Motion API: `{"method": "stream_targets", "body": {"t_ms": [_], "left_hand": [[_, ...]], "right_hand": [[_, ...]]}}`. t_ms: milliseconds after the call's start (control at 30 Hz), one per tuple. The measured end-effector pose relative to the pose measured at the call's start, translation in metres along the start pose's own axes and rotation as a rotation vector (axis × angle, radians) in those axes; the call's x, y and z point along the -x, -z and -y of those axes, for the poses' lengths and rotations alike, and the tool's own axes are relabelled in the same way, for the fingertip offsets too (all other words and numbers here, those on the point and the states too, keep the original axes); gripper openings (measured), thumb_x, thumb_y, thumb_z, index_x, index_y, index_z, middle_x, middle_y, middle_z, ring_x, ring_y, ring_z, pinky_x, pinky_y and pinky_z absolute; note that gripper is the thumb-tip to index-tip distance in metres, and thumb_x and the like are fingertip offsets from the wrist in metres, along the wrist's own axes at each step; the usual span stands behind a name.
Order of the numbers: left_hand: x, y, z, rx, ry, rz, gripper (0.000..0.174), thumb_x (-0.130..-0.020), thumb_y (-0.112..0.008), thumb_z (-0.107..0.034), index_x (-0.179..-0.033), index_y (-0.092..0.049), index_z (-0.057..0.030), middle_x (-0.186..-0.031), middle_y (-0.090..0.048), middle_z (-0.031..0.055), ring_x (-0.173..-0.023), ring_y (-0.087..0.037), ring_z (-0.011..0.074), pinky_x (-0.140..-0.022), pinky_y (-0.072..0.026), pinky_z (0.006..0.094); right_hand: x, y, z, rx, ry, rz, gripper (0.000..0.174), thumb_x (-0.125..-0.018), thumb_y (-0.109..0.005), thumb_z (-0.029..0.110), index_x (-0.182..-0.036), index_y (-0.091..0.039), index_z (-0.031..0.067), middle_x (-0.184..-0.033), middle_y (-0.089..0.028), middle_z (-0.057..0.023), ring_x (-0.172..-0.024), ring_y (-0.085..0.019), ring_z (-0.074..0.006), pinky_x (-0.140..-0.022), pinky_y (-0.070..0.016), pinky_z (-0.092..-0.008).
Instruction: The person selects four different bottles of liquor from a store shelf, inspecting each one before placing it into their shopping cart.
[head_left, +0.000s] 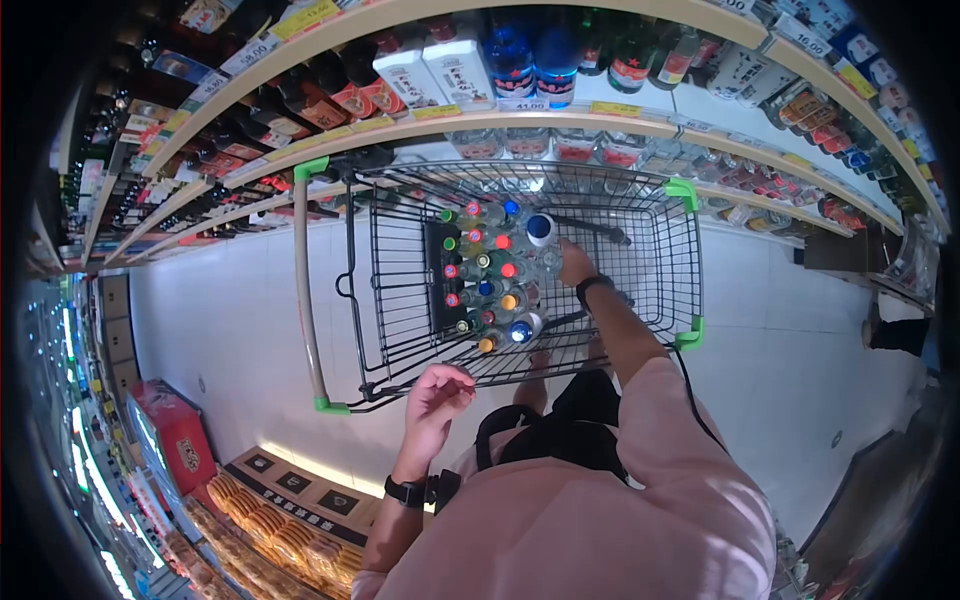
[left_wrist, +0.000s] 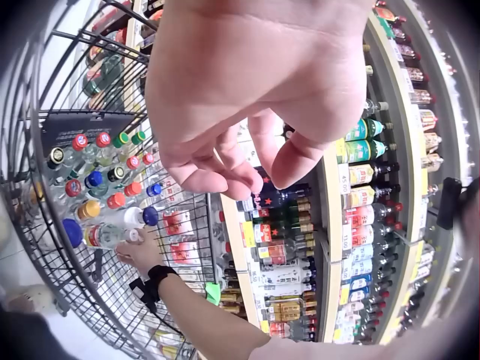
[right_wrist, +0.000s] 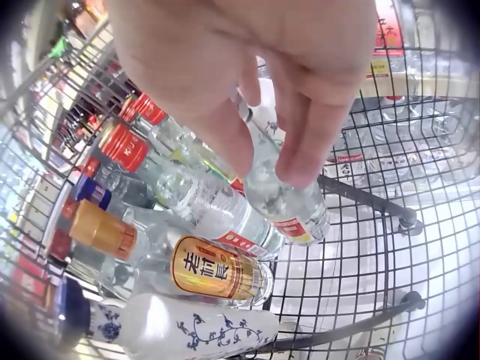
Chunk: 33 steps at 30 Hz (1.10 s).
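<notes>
My right hand [head_left: 576, 264] reaches down into the wire shopping cart [head_left: 685, 270]. Its thumb and fingers grip a clear glass bottle [right_wrist: 289, 210] with a red and yellow label, standing in the basket at the end of a packed group. Beside that bottle are a clear bottle with a red cap [right_wrist: 126, 146], a gold-capped bottle [right_wrist: 214, 266] and a white bottle with blue flowers [right_wrist: 202, 326]. My left hand [head_left: 438, 405] hangs over the cart's near side, fingers loosely curled and holding nothing, as the left wrist view also shows.
Shelves of bottles [head_left: 510, 62] and white cartons [head_left: 456, 75] line the far side of the cart. Packaged baked goods [head_left: 270, 525] sit on a rack behind me at lower left, near a red cabinet [head_left: 180, 440]. Pale tiled floor [head_left: 765, 330] surrounds the cart.
</notes>
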<state>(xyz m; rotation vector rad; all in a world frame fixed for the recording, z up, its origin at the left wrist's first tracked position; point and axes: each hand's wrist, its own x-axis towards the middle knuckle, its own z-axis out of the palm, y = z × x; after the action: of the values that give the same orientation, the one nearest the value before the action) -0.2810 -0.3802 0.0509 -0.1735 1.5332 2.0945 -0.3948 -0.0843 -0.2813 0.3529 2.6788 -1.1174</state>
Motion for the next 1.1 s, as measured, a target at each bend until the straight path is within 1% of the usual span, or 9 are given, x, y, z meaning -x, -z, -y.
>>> {"method": "stream_targets", "body": {"t_ms": [267,367,400,533,633,667,800,933,1100], "left_hand": [[-0.017,-0.018,-0.016,0.024,-0.050,-0.011,0.019,-0.088,-0.058,0.007,-0.103,-0.059,-0.0039,-0.096,-0.059,0.0012,-0.090,-0.058,0.0107,-0.083,-0.0486,0.0258],[-0.023,-0.031,-0.019,0.078,-0.092,-0.004,0.017,-0.089,-0.057,0.005,-0.103,-0.059,-0.0039,-0.096,-0.060,0.0012,-0.092,-0.058,0.0102,-0.083,-0.0486,0.0256],[-0.027,-0.032,-0.018,0.077,-0.113,0.022,0.022,-0.087,-0.055,0.008,-0.105,-0.058,-0.0040,-0.096,-0.060,0.0019,-0.093,-0.059,0.0107,-0.084,-0.0482,0.0255],[-0.035,-0.057,-0.026,0.076,-0.162,-0.001,0.034,-0.081,-0.049,0.013,-0.110,-0.056,-0.0033,-0.098,-0.062,0.0046,-0.095,-0.061,0.0147,-0.085,-0.0481,0.0275],[-0.041,-0.078,-0.032,0.096,-0.182,-0.025,0.033,-0.082,-0.049,0.012,-0.110,-0.056,-0.0032,-0.099,-0.063,0.0053,-0.096,-0.061,0.0157,-0.085,-0.0484,0.0282],[-0.044,-0.082,-0.031,0.096,-0.193,-0.005,0.033,-0.083,-0.050,0.012,-0.111,-0.055,-0.0033,-0.100,-0.062,0.0061,-0.095,-0.061,0.0160,-0.084,-0.0486,0.0293],[-0.052,-0.107,-0.032,0.126,-0.245,-0.021,0.030,-0.086,-0.051,0.010,-0.112,-0.056,-0.0043,-0.100,-0.061,0.0051,-0.091,-0.059,0.0142,-0.078,-0.0472,0.0292],[-0.057,-0.133,-0.031,0.094,-0.276,-0.069,0.028,-0.087,-0.053,0.008,-0.110,-0.057,-0.0070,-0.095,-0.058,0.0007,-0.083,-0.055,0.0111,-0.071,-0.0447,0.0276],[-0.062,-0.137,-0.016,0.120,-0.257,-0.081,0.023,-0.090,-0.055,0.002,-0.111,-0.057,-0.0066,-0.094,-0.057,0.0003,-0.086,-0.057,0.0148,-0.074,-0.0465,0.0301]], "right_hand": [[0.052,0.082,-0.031,-0.056,-0.090,0.165,0.018,-0.071,-0.071,0.015,-0.086,-0.067,0.0059,-0.089,-0.068,-0.0132,-0.086,-0.066,-0.0311,-0.077,-0.0525,-0.0401],[0.080,0.118,-0.024,-0.239,-0.173,0.171,0.012,-0.075,-0.067,0.011,-0.084,-0.070,0.0047,-0.096,-0.069,-0.0159,-0.092,-0.067,-0.0321,-0.082,-0.0535,-0.0395],[0.086,0.124,-0.025,-0.228,-0.057,0.087,0.018,-0.075,-0.066,0.010,-0.092,-0.071,0.0049,-0.094,-0.068,-0.0162,-0.090,-0.068,-0.0287,-0.080,-0.0537,-0.0377],[0.104,0.169,-0.012,-0.223,-0.092,0.200,0.029,-0.075,-0.061,0.004,-0.103,-0.068,0.0044,-0.089,-0.067,-0.0134,-0.085,-0.066,-0.0267,-0.076,-0.0529,-0.0361],[0.105,0.184,-0.011,-0.354,-0.036,0.125,0.027,-0.074,-0.063,0.003,-0.101,-0.067,0.0047,-0.085,-0.065,-0.0087,-0.084,-0.065,-0.0221,-0.075,-0.0517,-0.0328],[0.098,0.177,-0.028,-0.438,0.144,0.058,0.021,-0.075,-0.067,0.004,-0.095,-0.065,0.0044,-0.086,-0.065,-0.0070,-0.083,-0.064,-0.0206,-0.074,-0.0519,-0.0326],[0.100,0.226,-0.005,-0.345,0.163,0.092,0.012,-0.079,-0.071,0.009,-0.088,-0.064,0.0046,-0.085,-0.065,-0.0060,-0.082,-0.065,-0.0196,-0.075,-0.0524,-0.0325],[0.086,0.249,-0.012,-0.424,0.380,0.047,0.018,-0.081,-0.070,0.012,-0.097,-0.068,0.0054,-0.086,-0.070,-0.0080,-0.080,-0.066,-0.0168,-0.074,-0.0519,-0.0321],[0.081,0.283,-0.003,-0.401,0.189,0.070,0.029,-0.077,-0.070,0.008,-0.106,-0.066,0.0050,-0.083,-0.070,-0.0096,-0.078,-0.066,-0.0181,-0.071,-0.0511,-0.0312]]}}
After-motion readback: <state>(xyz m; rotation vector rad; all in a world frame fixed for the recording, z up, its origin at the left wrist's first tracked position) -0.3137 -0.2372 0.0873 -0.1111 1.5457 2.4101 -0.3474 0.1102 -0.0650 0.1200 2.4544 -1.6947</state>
